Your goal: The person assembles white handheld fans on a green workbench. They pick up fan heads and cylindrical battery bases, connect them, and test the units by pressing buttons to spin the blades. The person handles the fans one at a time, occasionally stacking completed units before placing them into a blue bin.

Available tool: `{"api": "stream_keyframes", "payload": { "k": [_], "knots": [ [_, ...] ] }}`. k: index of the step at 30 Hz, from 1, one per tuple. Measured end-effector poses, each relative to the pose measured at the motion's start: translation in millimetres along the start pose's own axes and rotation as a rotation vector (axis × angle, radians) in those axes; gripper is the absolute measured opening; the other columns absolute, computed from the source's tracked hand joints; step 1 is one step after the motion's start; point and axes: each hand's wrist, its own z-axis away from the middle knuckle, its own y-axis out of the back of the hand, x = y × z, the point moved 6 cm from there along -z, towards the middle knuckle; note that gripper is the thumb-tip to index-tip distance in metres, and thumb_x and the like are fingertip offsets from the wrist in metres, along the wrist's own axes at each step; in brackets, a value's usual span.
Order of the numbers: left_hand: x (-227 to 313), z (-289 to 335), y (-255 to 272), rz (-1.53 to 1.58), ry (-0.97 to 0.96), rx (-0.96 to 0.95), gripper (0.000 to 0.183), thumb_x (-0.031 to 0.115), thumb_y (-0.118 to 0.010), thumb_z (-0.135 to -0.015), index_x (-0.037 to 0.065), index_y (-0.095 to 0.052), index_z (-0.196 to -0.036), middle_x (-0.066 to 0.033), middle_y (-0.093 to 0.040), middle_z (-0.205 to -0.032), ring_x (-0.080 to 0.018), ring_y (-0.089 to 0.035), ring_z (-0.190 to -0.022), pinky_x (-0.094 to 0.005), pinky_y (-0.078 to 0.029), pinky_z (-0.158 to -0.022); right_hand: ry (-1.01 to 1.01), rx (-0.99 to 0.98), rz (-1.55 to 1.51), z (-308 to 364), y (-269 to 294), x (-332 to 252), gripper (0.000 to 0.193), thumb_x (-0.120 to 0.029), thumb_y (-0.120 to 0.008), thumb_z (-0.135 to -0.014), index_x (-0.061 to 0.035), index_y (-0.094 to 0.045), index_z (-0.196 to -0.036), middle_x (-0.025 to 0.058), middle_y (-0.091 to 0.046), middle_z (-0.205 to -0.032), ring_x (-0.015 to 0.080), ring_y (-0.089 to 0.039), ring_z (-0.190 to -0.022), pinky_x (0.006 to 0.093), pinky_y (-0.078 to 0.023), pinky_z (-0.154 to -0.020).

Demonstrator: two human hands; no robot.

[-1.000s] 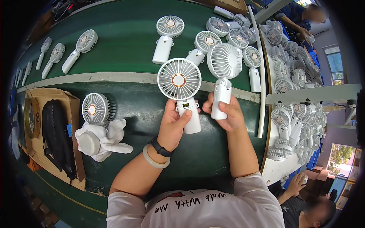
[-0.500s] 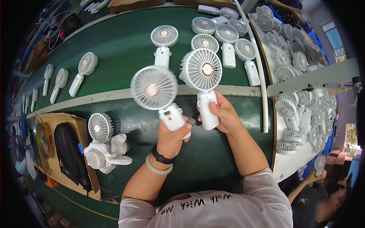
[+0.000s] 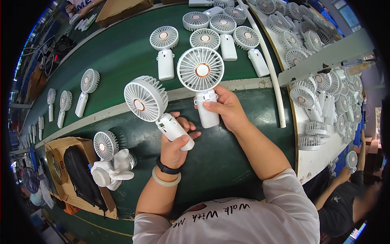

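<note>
My left hand is wrapped round the lower handle of a white handheld fan. Its round head tilts to the left, and a small dark display shows on the handle. My right hand grips a second white handheld fan by its handle and holds it nearly upright, grille toward me, with a copper-coloured ring at the centre. The two fans are apart, both raised over the dark green worktop. Behind them another white fan lies on the green belt.
Several fans lie at the belt's far right, others at left. A heap of fans fills the white side table. At left are a cardboard box with a black pouch, and white gloves beside a fan. A person works at lower right.
The fan in my left hand has swung left and tilted further, its head turned aside and no longer smeared. My right hand still grips its fan. The whole view has shifted slightly.
</note>
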Motion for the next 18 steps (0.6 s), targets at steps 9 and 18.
{"api": "stream_keyframes", "payload": {
  "k": [9,18],
  "knots": [
    [-0.2,0.6,2.9,-0.095,-0.012,0.018,0.059,0.000,-0.065,-0.068,0.012,-0.038,-0.120,-0.0047,-0.050,-0.094,-0.0180,-0.053,-0.091,-0.0379,-0.049,-0.078,-0.095,-0.033,-0.079,-0.8,-7.4,7.3,0.055,-0.005,-0.061,-0.080,-0.0063,-0.035,-0.129,0.0121,-0.057,-0.110,0.0207,-0.063,-0.089,0.0338,-0.052,-0.076],
    [2.7,3.6,0.8,-0.171,-0.066,0.066,0.050,-0.008,-0.062,-0.068,0.006,-0.040,-0.111,-0.0062,-0.051,-0.084,-0.0182,-0.057,-0.071,-0.0343,-0.051,-0.063,-0.120,0.046,0.217,-102.5,-42.7,-67.9,0.062,0.001,-0.060,-0.078,-0.0103,-0.030,-0.131,0.0106,-0.053,-0.113,0.0265,-0.060,-0.092,0.0403,-0.057,-0.066]
  ]
}}
